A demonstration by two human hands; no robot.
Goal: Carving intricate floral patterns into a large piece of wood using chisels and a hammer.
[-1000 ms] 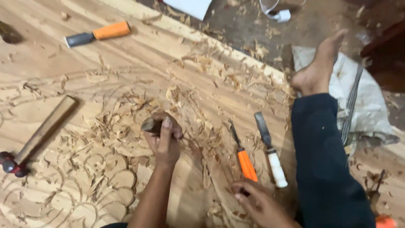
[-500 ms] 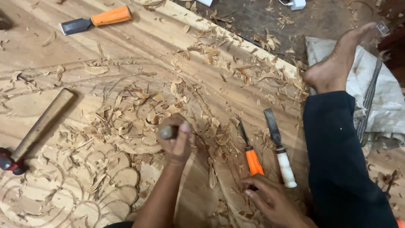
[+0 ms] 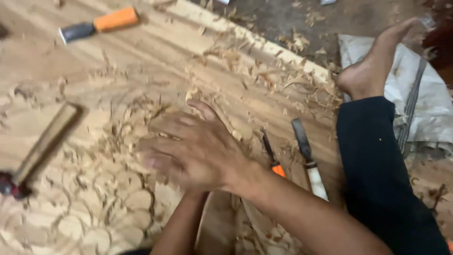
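My right hand [image 3: 193,148] lies flat with its fingers spread over the carved wooden panel [image 3: 155,66], blurred by motion, among loose wood shavings [image 3: 118,137]. My left forearm [image 3: 181,226] rises from the bottom edge and ends under the right hand. The left hand itself is hidden, so what it holds does not show. Just right of my right wrist lie an orange-handled chisel [image 3: 272,158] and a white-handled chisel [image 3: 309,163], side by side on the panel.
A wooden mallet [image 3: 42,146] lies at the left edge. Another orange-handled chisel [image 3: 101,24] rests at the top left. My bare foot [image 3: 373,66] and dark trouser leg [image 3: 382,170] lie at the right, beside a white sack [image 3: 429,99].
My right hand has left the spot near the chisels and swung left over my left hand, which held a brown tool handle before. The view has shifted slightly.
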